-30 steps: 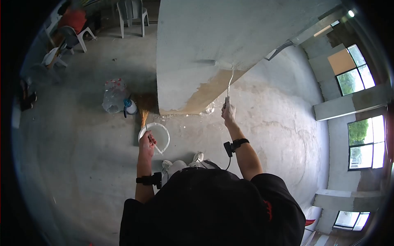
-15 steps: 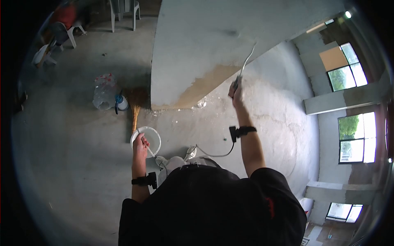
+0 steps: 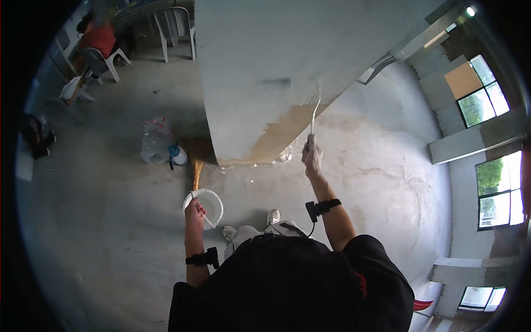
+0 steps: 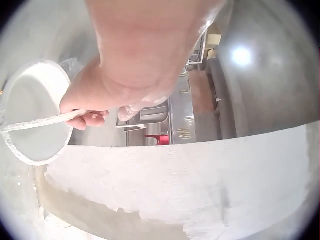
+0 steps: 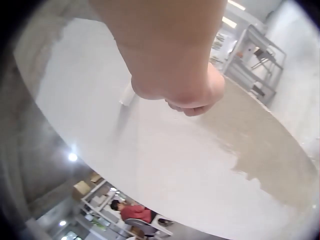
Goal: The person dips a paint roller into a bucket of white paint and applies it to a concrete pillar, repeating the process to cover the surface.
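In the head view my right hand [image 3: 312,157] grips the handle of a thin white-coated rod [image 3: 316,113], its far end at the wall face [image 3: 249,50], just above a tan unpainted patch [image 3: 282,130]. The right wrist view shows the curled hand [image 5: 170,65] and a pale roller end [image 5: 128,96] against the whitish wall. My left hand [image 3: 194,213] holds a slim paint-coated bar [image 3: 208,219] across a white bucket [image 3: 222,207]. Seen from the left wrist, that bar [image 4: 40,121] crosses the bucket's mouth; white coats its rim [image 4: 37,162].
Left of the wall's foot are a straw broom [image 3: 197,174], a spray bottle [image 3: 178,155] and clear plastic bottles [image 3: 156,145]. A person in red [image 3: 100,40] sits at upper left near a grey chair [image 3: 175,25]. My shoes are right of the bucket.
The right hand and rod went up the wall half a second ago and are now lower, back near the tan patch. The left hand keeps hold of the bar; the head view has shifted.
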The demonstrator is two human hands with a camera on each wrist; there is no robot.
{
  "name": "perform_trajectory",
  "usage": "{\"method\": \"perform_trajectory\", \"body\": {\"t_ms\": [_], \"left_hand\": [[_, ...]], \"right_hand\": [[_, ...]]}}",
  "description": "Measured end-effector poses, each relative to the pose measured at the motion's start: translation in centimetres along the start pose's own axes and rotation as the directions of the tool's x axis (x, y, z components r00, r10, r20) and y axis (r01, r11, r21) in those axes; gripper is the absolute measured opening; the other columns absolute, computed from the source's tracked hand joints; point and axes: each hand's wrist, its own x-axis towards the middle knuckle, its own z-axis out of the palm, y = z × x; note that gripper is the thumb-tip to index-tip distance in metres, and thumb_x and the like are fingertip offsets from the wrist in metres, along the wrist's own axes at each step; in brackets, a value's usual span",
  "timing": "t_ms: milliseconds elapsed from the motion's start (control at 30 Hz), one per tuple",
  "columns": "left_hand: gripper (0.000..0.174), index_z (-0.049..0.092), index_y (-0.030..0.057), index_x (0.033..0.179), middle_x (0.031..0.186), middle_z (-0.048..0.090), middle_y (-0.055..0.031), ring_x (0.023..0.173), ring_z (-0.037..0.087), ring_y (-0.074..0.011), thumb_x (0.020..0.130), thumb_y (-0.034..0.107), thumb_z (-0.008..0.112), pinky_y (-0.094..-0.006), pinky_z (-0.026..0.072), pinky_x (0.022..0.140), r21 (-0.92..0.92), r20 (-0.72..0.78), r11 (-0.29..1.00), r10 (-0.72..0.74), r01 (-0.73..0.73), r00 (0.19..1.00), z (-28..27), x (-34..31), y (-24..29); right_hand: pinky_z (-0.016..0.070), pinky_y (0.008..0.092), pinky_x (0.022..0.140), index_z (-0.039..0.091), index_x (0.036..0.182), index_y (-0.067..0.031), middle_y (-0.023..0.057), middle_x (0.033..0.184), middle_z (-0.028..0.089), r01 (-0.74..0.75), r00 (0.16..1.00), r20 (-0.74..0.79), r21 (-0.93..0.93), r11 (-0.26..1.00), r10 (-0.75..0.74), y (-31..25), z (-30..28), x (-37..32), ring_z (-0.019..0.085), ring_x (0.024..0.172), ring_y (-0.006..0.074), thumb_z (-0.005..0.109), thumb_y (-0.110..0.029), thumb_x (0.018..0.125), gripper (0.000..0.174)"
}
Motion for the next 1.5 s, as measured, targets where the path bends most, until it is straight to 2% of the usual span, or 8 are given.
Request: {"method": "perform_trajectory", "body": {"t_ms": [267, 500, 700, 1000, 1033, 1167, 1267, 1500], "left_hand": [[0.019, 0.047, 0.0153, 0.072, 0.059, 0.04, 0.0048, 0.054, 0.042, -0.0099, 0.083, 0.022, 0.06, -0.0278, 0.0366, 0.057, -0.027, -0.09, 0.992, 0.122, -0.124, 0.988, 3.5, -3.3, -0.4], [0.021, 0.046, 0.0137, 0.068, 0.057, 0.042, 0.0029, 0.052, 0.045, -0.0117, 0.083, 0.021, 0.058, -0.0288, 0.0408, 0.055, -0.038, -0.179, 0.988, 0.139, -0.148, 0.974, 6.7, -5.1, -1.5], [0.02, 0.048, 0.012, 0.07, 0.06, 0.044, 0.0021, 0.054, 0.046, -0.0119, 0.084, 0.021, 0.058, -0.0279, 0.0434, 0.057, 0.017, -0.133, 0.989, 0.145, -0.144, 0.98, 10.1, -7.9, -2.1], [0.018, 0.051, 0.0095, 0.075, 0.06, 0.046, 0.0003, 0.055, 0.047, -0.014, 0.085, 0.023, 0.058, -0.0296, 0.0432, 0.058, 0.196, 0.003, 0.981, 0.005, -0.006, 1.0, 11.0, -6.8, -1.1], [0.019, 0.051, 0.0098, 0.074, 0.059, 0.045, 0.0001, 0.054, 0.047, -0.0143, 0.085, 0.024, 0.058, -0.0297, 0.0432, 0.057, 0.224, 0.013, 0.974, -0.014, 0.011, 1.0, 10.7, -6.4, -0.8], [0.019, 0.052, 0.0091, 0.074, 0.059, 0.046, -0.0004, 0.053, 0.047, -0.0141, 0.083, 0.023, 0.06, -0.0302, 0.0435, 0.055, 0.344, 0.07, 0.939, -0.025, 0.0, 0.997, 10.3, -5.6, 0.0], [0.019, 0.052, 0.0087, 0.075, 0.06, 0.047, -0.0001, 0.052, 0.047, -0.0138, 0.083, 0.024, 0.061, -0.0292, 0.0433, 0.054, 0.438, 0.168, 0.895, 0.014, -0.087, 0.986, 9.6, -4.4, 0.3], [0.019, 0.054, 0.008, 0.075, 0.059, 0.047, -0.0005, 0.048, 0.045, -0.0129, 0.083, 0.024, 0.06, -0.0277, 0.0412, 0.051, 0.552, 0.221, 0.822, 0.017, -0.139, 0.975, 8.9, -3.1, 2.7]], "right_hand": [[0.0211, 0.0202, 0.038, 0.046, 0.066, -0.0109, -0.0071, 0.053, 0.034, 0.322, 0.941, 0.095, 0.052, 0.945, -0.326, -13.3, -0.1, 0.8, 0.028, 0.043, 0.0019, 0.045, -0.052, 0.092, 0.049], [0.0301, 0.0312, 0.049, 0.043, 0.071, 0.0007, 0.007, 0.058, 0.028, 0.361, 0.932, 0.116, -0.233, 0.903, -0.343, -2.7, -1.6, 4.1, 0.033, 0.056, 0.0099, 0.043, -0.042, 0.094, 0.049], [0.0381, 0.0467, 0.061, 0.053, 0.081, 0.004, 0.0265, 0.068, 0.051, 0.109, 0.992, 0.097, -0.372, 0.922, -0.078, 3.8, -2.2, 2.3, 0.05, 0.064, 0.0391, 0.037, -0.046, 0.094, 0.055], [0.0422, 0.0496, 0.082, 0.062, 0.092, 0.0027, 0.0289, 0.091, 0.061, -0.211, 0.972, -0.032, -0.567, 0.797, 0.235, 10.5, -4.0, 1.2, 0.057, 0.094, 0.0443, 0.033, -0.061, 0.088, 0.071], [0.0422, 0.0441, 0.061, 0.058, 0.078, 0.0004, 0.016, 0.061, 0.054, -0.161, 0.987, -0.062, -0.474, 0.866, 0.149, 18.2, -4.2, 3.7, 0.056, 0.061, 0.0323, 0.04, -0.053, 0.091, 0.058], [0.0362, 0.0306, 0.048, 0.053, 0.065, -0.0052, -0.0001, 0.053, 0.044, -0.164, 0.976, -0.208, -0.518, 0.839, 0.062, 14.3, -4.2, 1.1, 0.046, 0.05, 0.0108, 0.047, -0.05, 0.09, 0.052], [0.0428, 0.0458, 0.066, 0.06, 0.079, 0.0035, 0.0229, 0.07, 0.06, -0.057, 0.997, -0.075, -0.362, 0.931, 0.032, 11.1, -3.6, -1.1, 0.059, 0.07, 0.0375, 0.04, -0.056, 0.089, 0.063], [0.032, 0.0262, 0.045, 0.047, 0.061, -0.006, -0.0031, 0.054, 0.039, 0.093, 0.995, -0.018, -0.082, 0.992, -0.095, -2.6, -2.4, -2.4, 0.04, 0.049, 0.0073, 0.048, -0.052, 0.09, 0.054]]}}
